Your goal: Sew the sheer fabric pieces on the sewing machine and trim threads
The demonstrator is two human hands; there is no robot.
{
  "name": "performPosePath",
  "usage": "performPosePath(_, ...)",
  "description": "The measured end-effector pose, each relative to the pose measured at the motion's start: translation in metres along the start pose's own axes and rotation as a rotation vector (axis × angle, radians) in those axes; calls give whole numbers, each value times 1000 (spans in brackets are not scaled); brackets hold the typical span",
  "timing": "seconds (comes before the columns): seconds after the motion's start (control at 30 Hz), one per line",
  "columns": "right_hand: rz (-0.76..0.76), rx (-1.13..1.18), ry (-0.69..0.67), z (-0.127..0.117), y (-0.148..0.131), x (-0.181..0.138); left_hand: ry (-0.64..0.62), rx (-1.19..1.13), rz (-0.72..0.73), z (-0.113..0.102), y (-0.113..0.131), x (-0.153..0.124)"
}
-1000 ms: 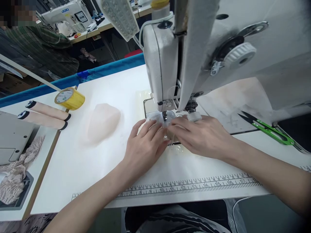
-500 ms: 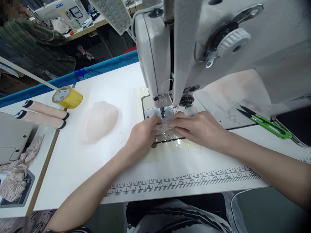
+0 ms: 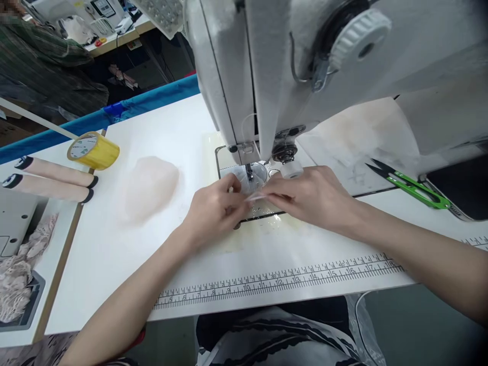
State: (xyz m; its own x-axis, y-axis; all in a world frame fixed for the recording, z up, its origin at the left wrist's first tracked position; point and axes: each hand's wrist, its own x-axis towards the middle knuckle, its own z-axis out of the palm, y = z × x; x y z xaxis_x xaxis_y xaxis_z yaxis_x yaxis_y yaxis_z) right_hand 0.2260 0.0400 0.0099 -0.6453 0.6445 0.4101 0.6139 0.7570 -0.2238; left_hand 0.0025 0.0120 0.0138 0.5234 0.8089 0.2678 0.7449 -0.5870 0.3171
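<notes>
A small piece of sheer white fabric (image 3: 256,196) stretches between my hands, just in front of the presser foot (image 3: 249,173) of the sewing machine (image 3: 236,76). My left hand (image 3: 215,206) pinches its left end between thumb and fingers. On the other side my right hand (image 3: 308,195) grips the right end, its fingers pressed together. Both hands are over the metal needle plate (image 3: 263,209). Most of the fabric is hidden by my fingers, and its edges are blurred.
Left of the machine lies a pale sheer fabric piece (image 3: 152,188). Beyond it are yellow tape (image 3: 93,151) and two thread spools (image 3: 49,188). Green thread snips (image 3: 414,188) and a dark phone (image 3: 457,188) lie at right, near more sheer fabric (image 3: 366,132). A person (image 3: 41,66) sits behind.
The fabric has come toward me, away from the presser foot, and is now a narrow strip between my fingers. My left hand has turned, its fingers curled. The whole view shifted slightly.
</notes>
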Motion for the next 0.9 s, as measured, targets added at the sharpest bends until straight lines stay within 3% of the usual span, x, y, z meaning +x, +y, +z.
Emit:
performPosePath(0.13,-185,-185,35,-5,-6,-2,120,353,187,6,16,-14)
performPosePath(0.23,-268,-236,59,-5,-9,-2,114,448,218,6,24,-19)
performPosePath(0.47,-272,-198,36,-5,-9,-4,65,411,196,5,24,-20)
performPosePath(0.9,-252,-266,25,6,2,3,131,372,145,9,3,-7)
